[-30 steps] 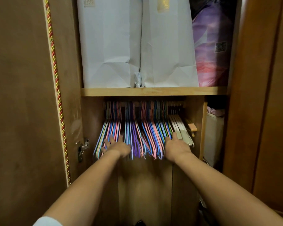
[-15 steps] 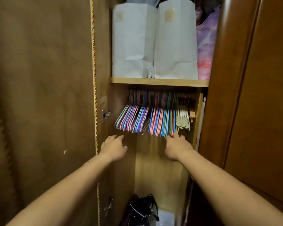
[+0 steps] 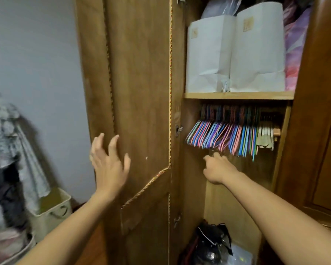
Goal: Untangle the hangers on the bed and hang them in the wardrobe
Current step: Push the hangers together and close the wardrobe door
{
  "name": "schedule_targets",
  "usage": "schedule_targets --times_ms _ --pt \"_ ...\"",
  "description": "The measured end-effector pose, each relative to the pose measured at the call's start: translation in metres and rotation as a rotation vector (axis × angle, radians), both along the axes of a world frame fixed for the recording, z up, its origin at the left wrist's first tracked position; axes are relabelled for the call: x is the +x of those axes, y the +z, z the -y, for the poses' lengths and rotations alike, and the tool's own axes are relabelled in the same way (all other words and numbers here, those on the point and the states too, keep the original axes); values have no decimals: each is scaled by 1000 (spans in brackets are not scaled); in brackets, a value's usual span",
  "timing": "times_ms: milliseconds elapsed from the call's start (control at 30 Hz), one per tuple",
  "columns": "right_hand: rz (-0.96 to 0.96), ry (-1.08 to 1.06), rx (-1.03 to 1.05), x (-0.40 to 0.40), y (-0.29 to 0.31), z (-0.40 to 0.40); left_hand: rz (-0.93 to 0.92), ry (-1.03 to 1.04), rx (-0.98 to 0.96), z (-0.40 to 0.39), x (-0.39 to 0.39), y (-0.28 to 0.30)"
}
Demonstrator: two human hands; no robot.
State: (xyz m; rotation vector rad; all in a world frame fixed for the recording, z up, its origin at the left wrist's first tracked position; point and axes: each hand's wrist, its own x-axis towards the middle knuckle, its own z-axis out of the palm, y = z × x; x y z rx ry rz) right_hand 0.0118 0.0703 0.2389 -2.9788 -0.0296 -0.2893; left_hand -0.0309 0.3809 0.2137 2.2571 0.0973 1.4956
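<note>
Wardrobe (image 3: 235, 95), door (image 3: 141, 92) open; coloured hangers (image 3: 224, 136) hung under shelf. Left hand (image 3: 109, 165) spread on door; right hand (image 3: 218, 169) loosely curled below hangers, empty.

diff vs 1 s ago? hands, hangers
Both hands have left the hangers. The left hand moved left to the open wardrobe door, fingers spread at its front face. The right hand dropped just below the hangers, fingers curled, holding nothing visible. The camera pulled back and turned left. The hangers stay on the rail; the white bags stay on the shelf.
</note>
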Motion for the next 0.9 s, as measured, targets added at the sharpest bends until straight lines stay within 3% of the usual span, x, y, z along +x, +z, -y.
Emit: schedule_targets --times_ms 67,133,200,400,567,700,900 --pt "1 4 -1 1 3 -8 -13 -50 -262 -25 1 11" --pt "5 8 0 2 7 -15 -97 -277 -571 -41 9 22" --pt "21 3 14 3 10 -19 -168 -406 -682 -50 14 28" --pt "94 -53 47 -11 4 -7 -124 -408 -492 -23 -14 16" --pt "239 -116 33 -39 12 47 -155 -407 -74 44 -49 19" --pt "337 -189 38 -68 20 100 -103 -776 34 101 -47 42" --pt "349 -270 -8 -108 12 162 -36 -877 347 189 -14 69"
